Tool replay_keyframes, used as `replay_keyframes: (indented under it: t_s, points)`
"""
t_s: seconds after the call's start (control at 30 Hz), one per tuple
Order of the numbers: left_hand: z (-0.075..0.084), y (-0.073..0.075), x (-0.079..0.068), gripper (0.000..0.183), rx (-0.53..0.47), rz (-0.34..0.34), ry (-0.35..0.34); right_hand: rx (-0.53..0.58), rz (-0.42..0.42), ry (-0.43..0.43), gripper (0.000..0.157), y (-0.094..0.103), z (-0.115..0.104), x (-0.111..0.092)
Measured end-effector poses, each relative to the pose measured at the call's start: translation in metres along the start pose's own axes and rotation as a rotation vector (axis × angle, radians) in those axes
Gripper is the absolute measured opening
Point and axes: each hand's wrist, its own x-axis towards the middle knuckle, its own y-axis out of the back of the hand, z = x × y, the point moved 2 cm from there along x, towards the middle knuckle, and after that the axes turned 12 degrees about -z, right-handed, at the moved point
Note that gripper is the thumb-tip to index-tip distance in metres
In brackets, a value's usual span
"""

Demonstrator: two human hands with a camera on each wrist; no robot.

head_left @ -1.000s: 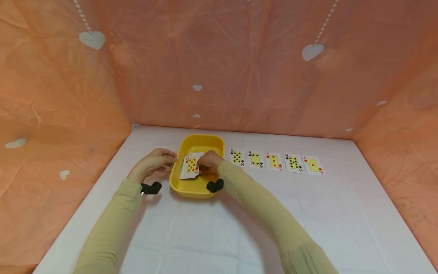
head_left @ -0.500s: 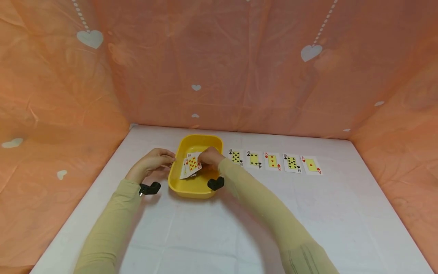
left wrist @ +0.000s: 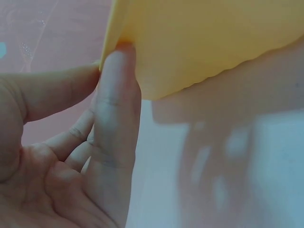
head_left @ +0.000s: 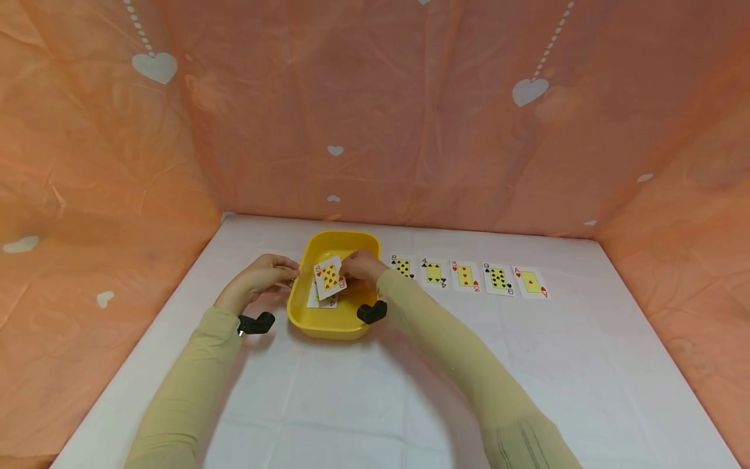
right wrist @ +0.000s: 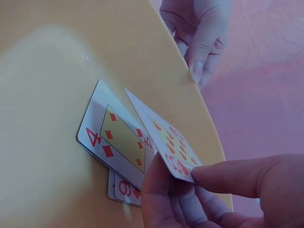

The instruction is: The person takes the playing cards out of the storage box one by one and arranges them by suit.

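My left hand (head_left: 260, 280) pinches the left rim of a yellow plastic tub (head_left: 328, 324) between thumb and forefinger; in the left wrist view the forefinger (left wrist: 116, 104) lies along the outer wall. Reaching over the tub's right side, my right hand (head_left: 363, 266) holds the eight of hearts (right wrist: 168, 137) by one corner, thumb on its face. This card is tilted up above the others. Under it in the tub lie a four of diamonds (right wrist: 118, 135) and, partly covered, another red diamond card (right wrist: 124, 189).
Right of the tub several face-up cards form a row on the white cloth: a black eight (head_left: 403, 268), a black four (head_left: 433, 273), a three of hearts (head_left: 465, 276), a black nine (head_left: 499, 279) and an ace of hearts (head_left: 530, 283). Orange curtains (head_left: 387, 117) enclose the table.
The right hand has lifted and turned the eight of hearts off the cards in the tub, so more of the card beneath shows. The left hand has stayed at the rim.
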Motion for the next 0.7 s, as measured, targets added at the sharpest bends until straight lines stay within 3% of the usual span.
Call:
replay_keyframes:
  t_s: [0.23, 0.4, 0.7]
  points:
    - [0.0, 0.002, 0.0, 0.038, 0.021, 0.015, 0.03, -0.011, -0.034, 0.02, 0.038, 0.003, -0.003, -0.002]
    - [-0.003, 0.008, -0.004, 0.038, 0.043, 0.045, 0.06, 0.069, -0.092, 0.068, 0.035, 0.003, -0.006, -0.006]
    - [-0.006, 0.011, -0.007, 0.038, 0.009, 0.027, 0.045, 0.164, -0.142, 0.118, 0.04, 0.02, 0.0, -0.019]
